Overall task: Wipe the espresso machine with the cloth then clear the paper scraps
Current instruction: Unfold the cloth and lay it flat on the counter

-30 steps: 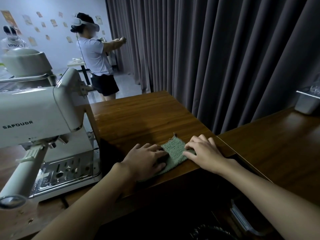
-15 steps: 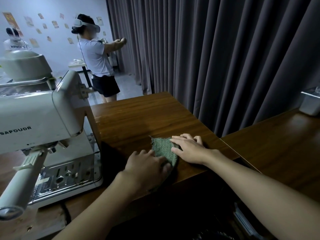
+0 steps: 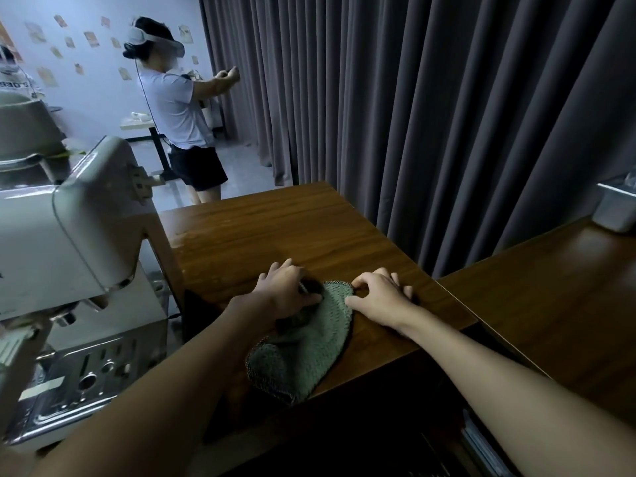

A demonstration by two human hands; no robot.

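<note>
A green knitted cloth (image 3: 309,346) lies on the wooden counter (image 3: 275,232), its near part hanging toward the counter's front edge. My left hand (image 3: 285,290) grips the cloth's far left corner with curled fingers. My right hand (image 3: 378,294) pinches the far right corner between thumb and forefinger. The white espresso machine (image 3: 69,235) stands at the left, with its metal drip tray (image 3: 82,380) below. I see no paper scraps.
A grey curtain (image 3: 413,115) hangs behind the counter. A second wooden counter (image 3: 550,304) runs to the right, with a pale box (image 3: 616,208) at its far end. A person wearing a headset (image 3: 179,108) stands in the background at the left.
Both hands went from lying flat on the folded cloth to gripping its far corners. The cloth has spread out toward the counter's near edge.
</note>
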